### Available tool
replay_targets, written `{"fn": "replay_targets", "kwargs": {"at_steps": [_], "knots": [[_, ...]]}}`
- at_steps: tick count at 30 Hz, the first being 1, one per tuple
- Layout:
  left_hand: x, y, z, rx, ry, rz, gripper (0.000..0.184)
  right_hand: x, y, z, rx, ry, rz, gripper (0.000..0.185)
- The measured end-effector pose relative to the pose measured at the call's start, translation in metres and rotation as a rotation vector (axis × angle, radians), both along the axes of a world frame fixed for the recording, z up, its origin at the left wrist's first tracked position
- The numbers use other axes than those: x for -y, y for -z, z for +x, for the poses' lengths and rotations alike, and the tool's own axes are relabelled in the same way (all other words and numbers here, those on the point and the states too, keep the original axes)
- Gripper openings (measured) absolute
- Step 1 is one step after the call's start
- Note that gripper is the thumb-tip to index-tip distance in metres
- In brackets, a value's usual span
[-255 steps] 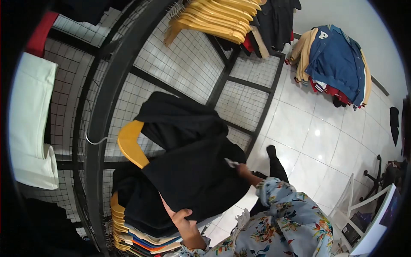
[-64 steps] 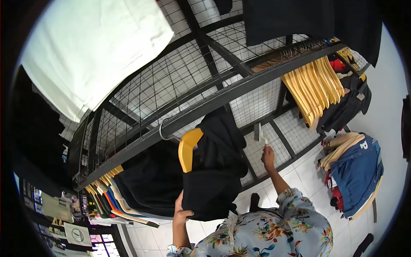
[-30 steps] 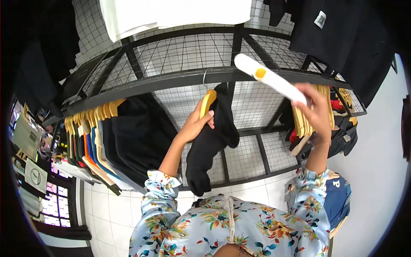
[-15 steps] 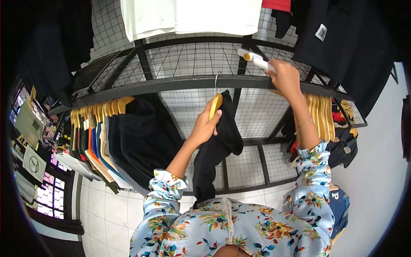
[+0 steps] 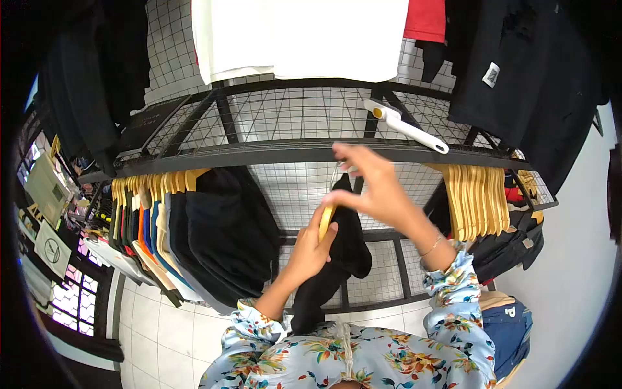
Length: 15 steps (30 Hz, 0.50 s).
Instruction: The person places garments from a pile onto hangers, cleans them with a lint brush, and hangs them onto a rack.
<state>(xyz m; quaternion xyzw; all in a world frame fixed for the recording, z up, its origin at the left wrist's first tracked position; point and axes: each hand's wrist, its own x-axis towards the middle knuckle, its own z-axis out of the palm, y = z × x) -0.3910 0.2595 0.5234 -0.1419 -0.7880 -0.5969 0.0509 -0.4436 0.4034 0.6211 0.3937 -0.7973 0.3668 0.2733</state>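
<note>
Head view: black garment (image 5: 348,249) hangs below the rail (image 5: 227,155) and could slip off its tilted hanger (image 5: 326,222) or drop with it if the left hand (image 5: 308,258) loosens without the hook (image 5: 334,175) being firmly seated; cannot tell whether the hook bears on the rail. White tool (image 5: 416,134) lies on the shelf (image 5: 259,113), handle end at the rail, so a knock from the right hand (image 5: 379,191) could send it down. Left hand clamped round the hanger, forearm angled up; right hand raised by the hook, wrist bent, thumb and fingers apart, contact unclear.
</note>
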Motion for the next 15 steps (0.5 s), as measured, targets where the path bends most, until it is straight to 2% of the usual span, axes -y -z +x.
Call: {"fn": "replay_targets", "kwargs": {"at_steps": [5,10,15], "knots": [[0.022,0.022,0.007,0.047,-0.078,0.034,0.042,0.045,0.043,-0.012,0.086,-0.142,-0.044,0.046],[0.059,0.035,0.003,0.066,-0.137,0.056,0.040,0.083,0.057,-0.031,0.181,-0.317,-0.064,0.044],[0.105,0.054,-0.015,0.083,-0.186,0.067,0.038,0.136,0.078,-0.052,0.203,-0.380,-0.128,0.043]]}}
